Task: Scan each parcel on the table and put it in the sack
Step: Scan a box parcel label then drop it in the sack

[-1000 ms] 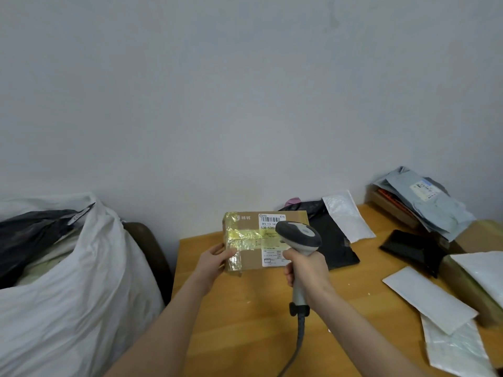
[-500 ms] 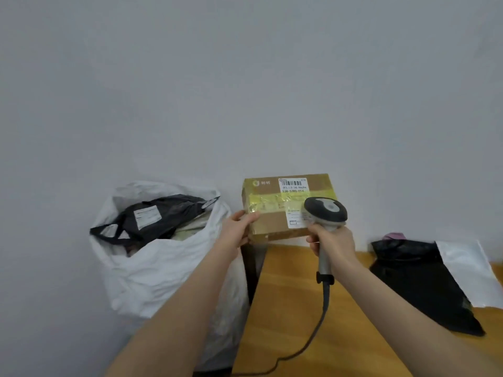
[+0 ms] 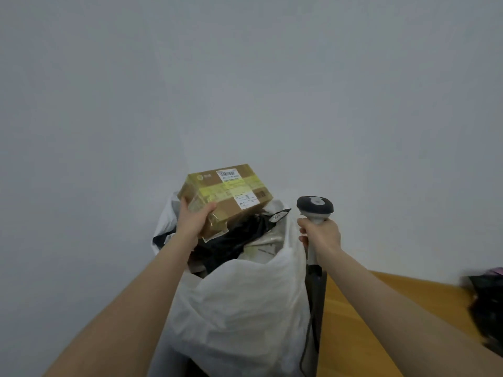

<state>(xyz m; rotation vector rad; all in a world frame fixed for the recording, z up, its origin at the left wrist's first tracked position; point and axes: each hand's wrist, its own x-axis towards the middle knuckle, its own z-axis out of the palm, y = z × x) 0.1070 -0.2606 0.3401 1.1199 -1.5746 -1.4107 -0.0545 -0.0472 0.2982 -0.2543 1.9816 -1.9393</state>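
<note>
Fingers (image 3: 184, 204) and thumb of the left hand (image 3: 192, 223) are clamped on the lower-left end of the cardboard box (image 3: 234, 193). The box is held at frame centre, tilted, label face up, with its long axis running from lower left to upper right. It hangs over the open mouth of the white sack (image 3: 245, 308). The opening lies directly beneath the gripping fingers, extending toward lower right, so the coming move is judged a short downward release by the left hand, the nearer one. The right hand (image 3: 322, 236), right of centre, is wrapped round the handle of the scanner (image 3: 315, 206), beside the sack and apart from the box. Count: one box, one sack, one scanner, two hands. The sack mouth shows one black mailer (image 3: 231, 242) and one pale parcel (image 3: 261, 250). On the table (image 3: 367, 308), one blurred dark bag (image 3: 487, 311) lies at the right edge.
</note>
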